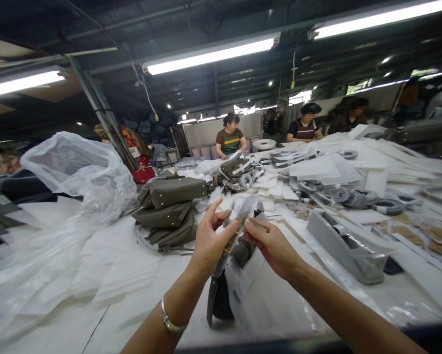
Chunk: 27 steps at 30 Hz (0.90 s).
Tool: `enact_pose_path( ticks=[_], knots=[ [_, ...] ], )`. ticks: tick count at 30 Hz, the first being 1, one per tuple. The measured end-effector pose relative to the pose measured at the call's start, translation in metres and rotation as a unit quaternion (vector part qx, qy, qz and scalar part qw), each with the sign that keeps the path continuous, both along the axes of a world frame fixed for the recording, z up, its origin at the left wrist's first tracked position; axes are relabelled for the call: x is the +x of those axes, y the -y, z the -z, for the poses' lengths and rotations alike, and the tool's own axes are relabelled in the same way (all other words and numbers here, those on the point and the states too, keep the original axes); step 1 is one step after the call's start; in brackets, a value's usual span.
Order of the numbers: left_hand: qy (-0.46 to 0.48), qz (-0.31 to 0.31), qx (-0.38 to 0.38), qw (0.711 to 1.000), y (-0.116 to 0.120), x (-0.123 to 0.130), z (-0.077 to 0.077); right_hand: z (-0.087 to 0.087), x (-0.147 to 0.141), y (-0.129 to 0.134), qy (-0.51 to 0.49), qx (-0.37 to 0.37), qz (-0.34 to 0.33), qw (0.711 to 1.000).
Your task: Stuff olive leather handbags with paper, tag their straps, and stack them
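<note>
Near the middle of the head view, my left hand (pixel 214 238) pinches a piece of clear plastic wrap (pixel 243 206) between thumb and fingers. My right hand (pixel 268 242) grips the same wrapped item from the right side, its fingers closed near a small dark edge. Beneath both hands a dark olive bag piece (pixel 221 297) rests on the white table (pixel 279 314), partly covered by thin translucent material. Just left of my hands lies a stack of olive bags (pixel 176 194) with small metal studs.
A grey tape dispenser (pixel 346 248) stands at the right. White sheets (pixel 117 260) and a large clear plastic bag (pixel 84 172) lie at the left. Rolled grey straps (pixel 335 194) and papers cover the back right. Several people sit across the table.
</note>
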<state>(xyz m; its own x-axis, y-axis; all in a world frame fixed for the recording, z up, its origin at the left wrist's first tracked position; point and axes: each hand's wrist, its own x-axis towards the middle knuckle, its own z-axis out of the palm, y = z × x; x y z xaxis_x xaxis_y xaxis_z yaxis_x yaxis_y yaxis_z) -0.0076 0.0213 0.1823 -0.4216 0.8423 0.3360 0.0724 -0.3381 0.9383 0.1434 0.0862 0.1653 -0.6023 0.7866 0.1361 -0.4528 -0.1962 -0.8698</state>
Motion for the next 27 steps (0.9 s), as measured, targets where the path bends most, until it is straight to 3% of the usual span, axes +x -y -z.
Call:
enact_pose_path(
  ticks=[4,11,20,27],
  knots=[
    [-0.013,-0.004,-0.001,1.000,0.006,-0.001,-0.004,0.004,0.010,0.004,-0.058,-0.043,-0.053,0.996],
    [-0.081,-0.017,-0.007,0.997,0.013,0.006,-0.005,0.008,0.004,0.013,-0.040,0.030,-0.039,0.998],
    [-0.205,-0.112,0.018,0.972,0.025,0.028,-0.014,0.018,-0.008,0.019,0.023,0.084,0.135,0.987],
    [-0.165,-0.083,0.017,0.983,0.028,0.038,-0.007,0.025,-0.016,0.024,-0.010,0.076,0.179,0.981]
  ],
)
